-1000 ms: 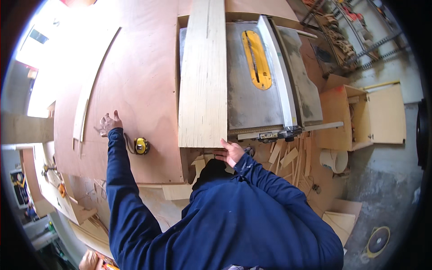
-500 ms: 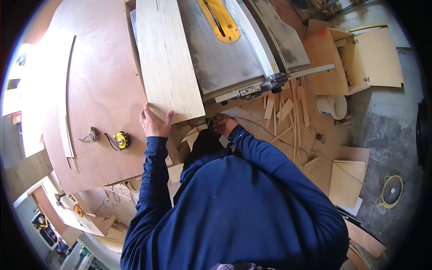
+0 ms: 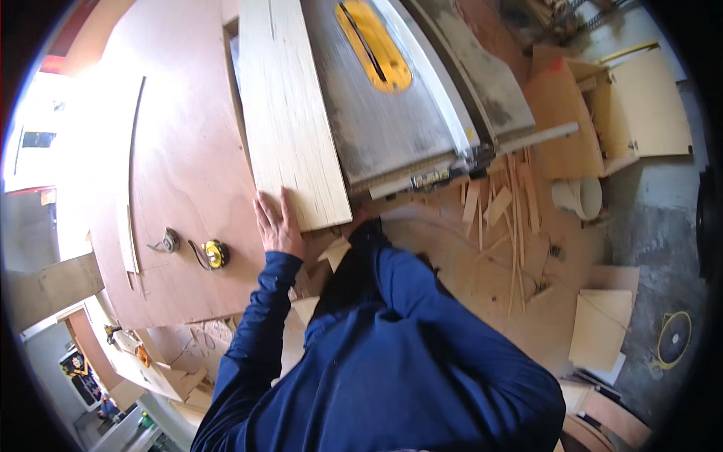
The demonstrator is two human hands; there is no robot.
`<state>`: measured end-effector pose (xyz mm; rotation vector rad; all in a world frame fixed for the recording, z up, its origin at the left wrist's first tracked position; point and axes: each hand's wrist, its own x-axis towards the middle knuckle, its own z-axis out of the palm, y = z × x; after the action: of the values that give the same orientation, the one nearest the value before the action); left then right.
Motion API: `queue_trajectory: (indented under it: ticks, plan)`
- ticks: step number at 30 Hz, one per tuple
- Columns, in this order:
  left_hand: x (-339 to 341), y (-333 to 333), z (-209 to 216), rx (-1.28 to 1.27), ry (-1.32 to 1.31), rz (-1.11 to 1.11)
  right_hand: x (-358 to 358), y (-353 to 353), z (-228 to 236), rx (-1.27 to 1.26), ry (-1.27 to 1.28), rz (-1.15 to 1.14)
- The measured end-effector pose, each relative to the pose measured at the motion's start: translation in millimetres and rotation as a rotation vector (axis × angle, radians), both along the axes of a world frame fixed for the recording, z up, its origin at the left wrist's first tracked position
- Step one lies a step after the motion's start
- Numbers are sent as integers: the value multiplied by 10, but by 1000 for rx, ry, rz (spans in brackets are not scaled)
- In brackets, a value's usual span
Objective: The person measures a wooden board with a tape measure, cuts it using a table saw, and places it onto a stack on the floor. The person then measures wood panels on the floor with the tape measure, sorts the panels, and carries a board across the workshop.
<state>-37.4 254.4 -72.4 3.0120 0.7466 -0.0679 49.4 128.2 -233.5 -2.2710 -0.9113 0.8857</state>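
Along the left part of the table saw's grey metal top lies a long pale wooden board, its near end jutting past the saw's front edge, its right edge well apart from the yellow throat plate and the rip fence. The left hand rests at the board's near left corner, fingers spread apart and laid on the wood, not wrapped round it. The right hand is mostly hidden in shadow by the near right corner; whether its fingers are together, apart or gripping, I cannot tell.

The step in hand looks like steadying or positioning the board from its near end. The next move seems to call for a flat, even hold there, the right hand placed surely and both kept away from the slot.

As for writing, a small pale plate on the saw's front rail may be a label, but its marks are too small to read. The yellow-and-black tape measure on the plywood tabletop shows no legible lettering, and the board's dark streaks look like grain.
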Motion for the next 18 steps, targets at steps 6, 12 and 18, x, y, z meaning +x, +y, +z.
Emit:
queue_trajectory:
  ticks: [6,12,18]
  plan:
    - [153,-217,-51,-22,-50,-41,57,-185,-593,-814,-2193,189]
    - [-102,-514,-136,92,-80,-36,-397,-840,-307,-1901,-3789,1355]
    - [-635,-1725,127,0,57,-167,-1187,-1464,551,-2141,-3061,2093]
